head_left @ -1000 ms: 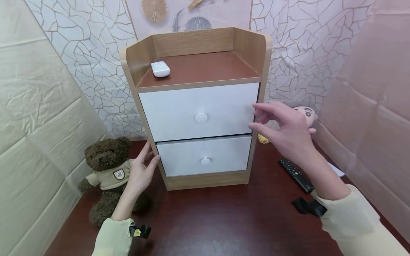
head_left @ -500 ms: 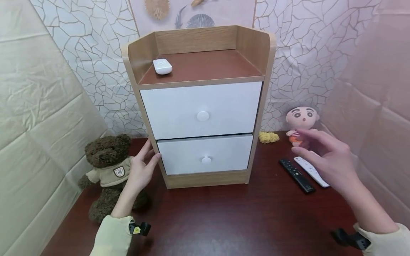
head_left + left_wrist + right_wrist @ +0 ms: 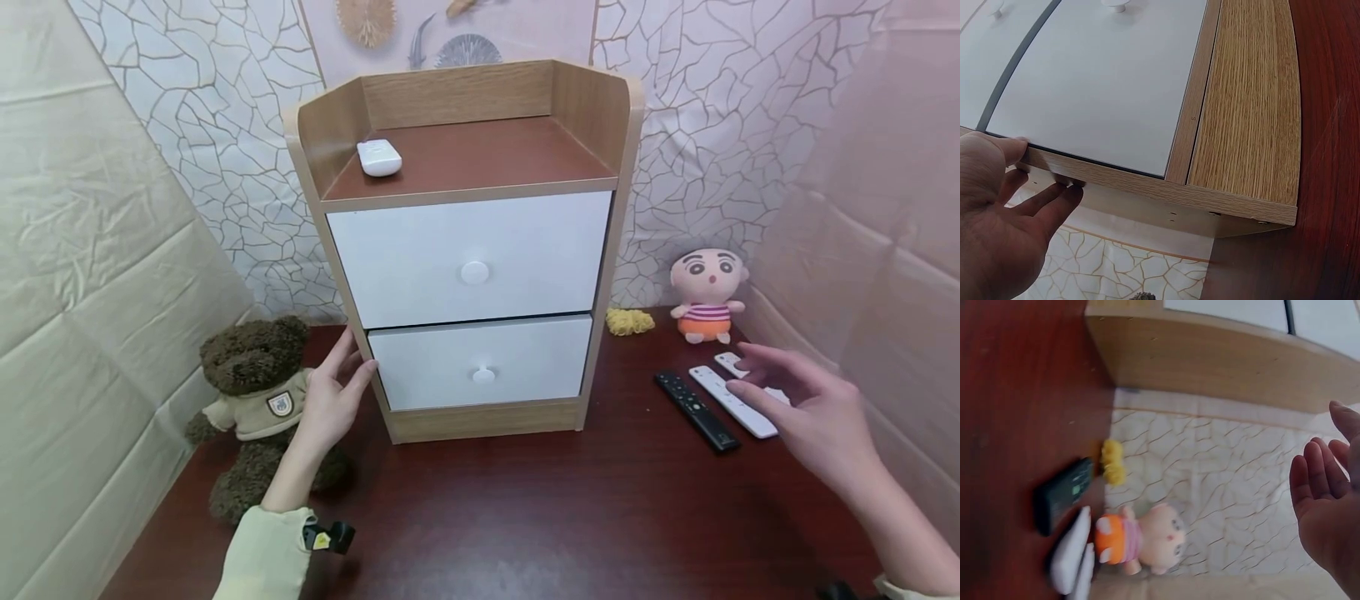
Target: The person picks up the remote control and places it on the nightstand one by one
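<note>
A wooden cabinet point(image 3: 480, 423) has two white drawers, the upper drawer point(image 3: 405, 267) and the lower drawer point(image 3: 420, 371), each with a round white knob. My left hand point(image 3: 330, 404) grips the cabinet's left edge, thumb at the front and fingers against the side panel point(image 3: 1129, 203). Over the table's right side, my right hand point(image 3: 817, 408) is in the air with nothing in it, fingers loosely bent. Near it lie a black remote control point(image 3: 693, 410), a white remote control point(image 3: 729, 403) and another white remote point(image 3: 726, 361), which the hand partly covers.
A small white rounded device point(image 3: 379, 158) lies on the cabinet's top shelf. A brown teddy bear point(image 3: 258, 408) sits left of the cabinet. At the back right are a plush doll point(image 3: 705, 292) and a yellow fluffy item point(image 3: 629, 322). Fabric walls enclose the dark red table point(image 3: 495, 517).
My right hand has moved away from the cabinet's right edge, rightward and down toward the remotes, uncovering the doll. My left hand has stayed on the cabinet.
</note>
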`<action>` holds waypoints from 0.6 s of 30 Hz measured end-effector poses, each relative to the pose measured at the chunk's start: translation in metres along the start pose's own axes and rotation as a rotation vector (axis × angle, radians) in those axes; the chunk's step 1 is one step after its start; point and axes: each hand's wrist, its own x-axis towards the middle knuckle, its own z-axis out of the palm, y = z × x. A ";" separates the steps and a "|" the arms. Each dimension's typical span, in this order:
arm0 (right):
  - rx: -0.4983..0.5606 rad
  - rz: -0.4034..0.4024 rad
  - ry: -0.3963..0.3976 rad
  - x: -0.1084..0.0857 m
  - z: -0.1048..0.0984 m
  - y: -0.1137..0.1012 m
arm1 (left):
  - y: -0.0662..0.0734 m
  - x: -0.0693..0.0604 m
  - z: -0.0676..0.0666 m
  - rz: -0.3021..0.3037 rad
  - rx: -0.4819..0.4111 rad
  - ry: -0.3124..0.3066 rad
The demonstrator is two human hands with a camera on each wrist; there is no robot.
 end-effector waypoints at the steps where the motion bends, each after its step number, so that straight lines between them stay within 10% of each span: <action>1: 0.003 0.022 0.000 -0.003 -0.001 0.005 | 0.000 0.000 0.000 0.003 -0.003 0.000; 18: -0.028 0.314 -0.079 -0.038 0.004 0.090 | -0.001 -0.001 0.000 -0.012 -0.044 -0.011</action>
